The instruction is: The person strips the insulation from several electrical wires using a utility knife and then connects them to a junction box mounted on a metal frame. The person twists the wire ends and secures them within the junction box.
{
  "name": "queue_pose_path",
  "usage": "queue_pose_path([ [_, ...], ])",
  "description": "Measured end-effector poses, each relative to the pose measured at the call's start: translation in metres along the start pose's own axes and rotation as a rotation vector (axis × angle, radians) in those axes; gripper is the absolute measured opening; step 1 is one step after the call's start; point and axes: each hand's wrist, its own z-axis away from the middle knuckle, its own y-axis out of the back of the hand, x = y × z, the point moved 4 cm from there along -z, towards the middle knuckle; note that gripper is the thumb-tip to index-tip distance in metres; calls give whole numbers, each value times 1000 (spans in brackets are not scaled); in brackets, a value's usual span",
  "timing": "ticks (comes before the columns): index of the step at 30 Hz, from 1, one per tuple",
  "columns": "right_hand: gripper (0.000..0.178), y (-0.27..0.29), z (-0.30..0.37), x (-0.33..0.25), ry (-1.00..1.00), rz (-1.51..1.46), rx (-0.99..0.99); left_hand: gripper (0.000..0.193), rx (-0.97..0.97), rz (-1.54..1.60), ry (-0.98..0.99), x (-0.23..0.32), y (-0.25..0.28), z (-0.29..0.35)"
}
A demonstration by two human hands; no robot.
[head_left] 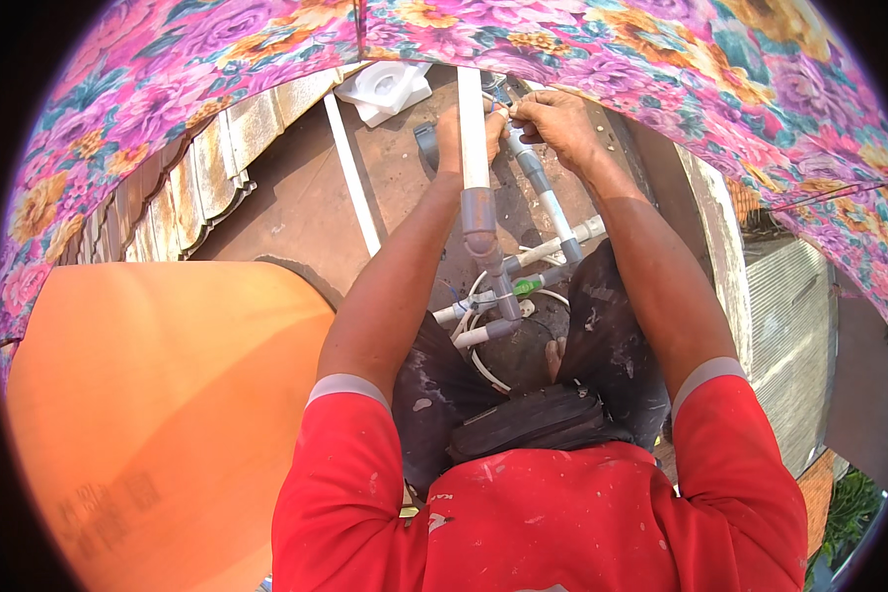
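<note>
Both arms reach forward to the far end of some PVC pipework. My left hand (451, 141) is partly hidden behind an upright white pipe (473, 128); its fingertips pinch at a small spot right of that pipe. Opposite it, my right hand (559, 125) has thumb and forefinger closed together at the same spot. What lies between the fingertips is too small to make out. Just below them, a grey pipe fitting (529, 163) joins a pale pipe running toward me. A grey round cap-like fitting (426, 145) sits beside my left hand.
Near my knees are a grey tee fitting (480, 222), a green-handled valve (528, 286) and loose white tubing (485, 373). An orange curved surface (168, 395) fills the left. White foam (385, 89) lies at the back, and a floral canopy (641, 44) hangs overhead. Corrugated roofing (789, 326) lies right.
</note>
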Motion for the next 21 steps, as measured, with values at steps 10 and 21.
queue_pose_path([
  [10, 33, 38, -10, 7, 464, 582, 48, 12, -62, 42, 132, 23, 4, -3],
  [21, 20, -8, 41, -37, 1146, 1022, 77, 13, -106, 269, 292, 9, 17, -5],
])
